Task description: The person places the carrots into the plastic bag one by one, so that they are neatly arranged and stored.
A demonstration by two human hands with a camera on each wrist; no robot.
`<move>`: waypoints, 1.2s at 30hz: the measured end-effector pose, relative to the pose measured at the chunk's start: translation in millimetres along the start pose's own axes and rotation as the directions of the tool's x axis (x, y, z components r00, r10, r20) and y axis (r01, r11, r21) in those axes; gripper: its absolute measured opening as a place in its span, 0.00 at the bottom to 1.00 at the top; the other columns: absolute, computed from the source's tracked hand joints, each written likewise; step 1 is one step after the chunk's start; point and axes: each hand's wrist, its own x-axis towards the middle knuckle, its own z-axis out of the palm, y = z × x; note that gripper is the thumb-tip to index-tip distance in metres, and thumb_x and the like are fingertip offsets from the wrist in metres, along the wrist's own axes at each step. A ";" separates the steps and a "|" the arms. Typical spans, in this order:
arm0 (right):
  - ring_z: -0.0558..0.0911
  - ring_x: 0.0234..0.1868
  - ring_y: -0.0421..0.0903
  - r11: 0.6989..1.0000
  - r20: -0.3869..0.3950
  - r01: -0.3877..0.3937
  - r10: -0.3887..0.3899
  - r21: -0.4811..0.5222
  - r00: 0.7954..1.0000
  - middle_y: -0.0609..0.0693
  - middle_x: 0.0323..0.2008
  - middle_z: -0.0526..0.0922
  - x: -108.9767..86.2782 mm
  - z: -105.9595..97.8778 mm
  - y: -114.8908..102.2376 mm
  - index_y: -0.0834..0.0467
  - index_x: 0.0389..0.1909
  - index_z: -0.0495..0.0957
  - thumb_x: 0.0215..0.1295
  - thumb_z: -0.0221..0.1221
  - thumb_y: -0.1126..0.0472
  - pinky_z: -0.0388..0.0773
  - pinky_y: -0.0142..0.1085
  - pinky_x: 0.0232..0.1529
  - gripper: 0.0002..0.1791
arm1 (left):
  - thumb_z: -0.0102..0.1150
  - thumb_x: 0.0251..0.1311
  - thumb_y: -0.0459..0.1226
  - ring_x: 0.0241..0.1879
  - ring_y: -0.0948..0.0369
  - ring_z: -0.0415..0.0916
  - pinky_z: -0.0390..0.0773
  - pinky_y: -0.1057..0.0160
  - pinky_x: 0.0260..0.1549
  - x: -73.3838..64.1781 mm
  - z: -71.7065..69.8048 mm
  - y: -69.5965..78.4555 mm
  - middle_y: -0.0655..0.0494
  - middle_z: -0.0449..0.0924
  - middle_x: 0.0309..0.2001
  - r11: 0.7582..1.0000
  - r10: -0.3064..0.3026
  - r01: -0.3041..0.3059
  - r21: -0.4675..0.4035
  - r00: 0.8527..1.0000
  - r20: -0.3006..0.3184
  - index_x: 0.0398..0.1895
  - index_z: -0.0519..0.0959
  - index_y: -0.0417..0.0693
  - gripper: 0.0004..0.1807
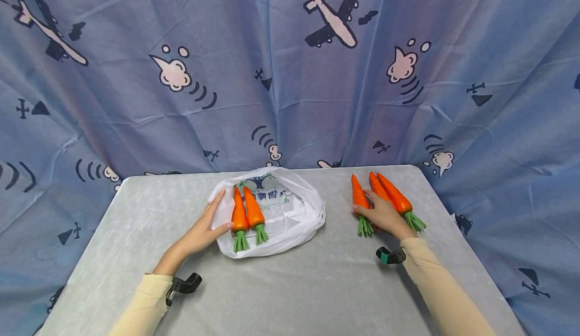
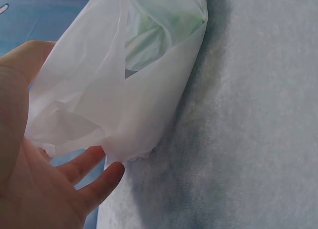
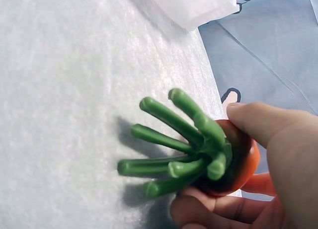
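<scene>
Pinching carrot (image 1: pixel 358 191) between thumb and fingers: right hand (image 1: pixel 384 214) | spread against white bag (image 1: pixel 296 220): left hand (image 1: pixel 201 231)

At the centre of the frame, a crumpled white plastic bag (image 1: pixel 303 215) lies on the pale, cloth-covered worktop (image 1: pixel 290 295), two tapered orange plump carrots (image 1: pixel 239 215) side by side in or on its left part. Right of centre, a third carrot (image 1: pixel 357 192) sits left of two more (image 1: pixel 400 195); behind hangs a blue printed cloth curtain (image 1: pixel 235 99).
</scene>
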 end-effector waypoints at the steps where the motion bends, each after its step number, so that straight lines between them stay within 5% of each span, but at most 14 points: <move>1: 0.68 0.68 0.68 1.000 -0.002 -0.002 0.002 -0.001 1.000 0.71 0.72 0.61 0.0 0.1 -0.3 0.65 0.76 0.51 0.68 0.55 0.37 0.65 0.64 0.67 0.49 | 0.61 0.65 0.46 0.78 0.37 0.37 0.48 0.27 0.69 0.0 0.0 0.0 0.46 0.37 0.81 1.000 0.002 -0.002 0.000 1.000 -0.001 0.80 0.38 0.65 0.50; 13: 0.71 0.66 0.67 1.000 -0.010 -0.001 0.001 -0.006 1.000 0.71 0.70 0.65 -1.9 -2.0 -3.0 0.63 0.76 0.52 0.68 0.55 0.38 0.68 0.63 0.65 0.47 | 0.61 0.65 0.46 0.78 0.38 0.39 0.49 0.28 0.70 0.2 -0.9 -0.3 0.46 0.38 0.81 1.000 0.011 -0.011 -0.004 1.000 -0.006 0.80 0.38 0.66 0.50; 18: 0.79 0.52 0.59 1.000 -0.021 0.022 -0.022 -0.015 1.000 0.71 0.62 0.74 -1.3 -2.8 -5.1 0.63 0.76 0.54 0.68 0.56 0.39 0.76 0.58 0.57 0.46 | 0.61 0.65 0.46 0.79 0.38 0.38 0.49 0.29 0.70 0.1 -1.2 -0.9 0.46 0.37 0.81 1.000 0.008 -0.008 -0.005 1.000 -0.006 0.80 0.38 0.67 0.50; 23: 0.78 0.37 0.51 1.000 -0.023 0.025 -0.025 -0.010 0.999 0.64 0.44 0.82 -1.8 -3.9 -8.9 0.63 0.75 0.55 0.67 0.57 0.39 0.79 0.44 0.40 0.46 | 0.62 0.65 0.47 0.79 0.38 0.38 0.48 0.29 0.70 0.2 -1.2 -1.3 0.46 0.37 0.81 1.000 0.007 -0.007 -0.004 1.000 -0.007 0.80 0.38 0.66 0.51; 28: 0.72 0.24 0.46 0.999 -0.027 0.022 -0.022 0.027 0.999 0.55 0.28 0.75 -2.1 -3.4 -14.7 0.61 0.75 0.55 0.67 0.59 0.40 0.70 0.35 0.26 0.45 | 0.62 0.65 0.46 0.79 0.38 0.38 0.48 0.29 0.70 -0.2 -1.2 -1.7 0.46 0.37 0.81 1.000 0.005 -0.005 -0.004 1.000 -0.009 0.80 0.38 0.66 0.51; 36: 0.68 0.19 0.44 0.998 -0.038 0.045 -0.044 0.043 0.998 0.53 0.25 0.71 -5.4 -3.3 -29.4 0.60 0.75 0.56 0.65 0.60 0.40 0.67 0.34 0.20 0.45 | 0.62 0.65 0.47 0.78 0.38 0.39 0.50 0.29 0.70 0.2 -0.9 -2.8 0.45 0.38 0.81 1.000 0.004 -0.004 -0.005 1.000 -0.009 0.80 0.37 0.67 0.51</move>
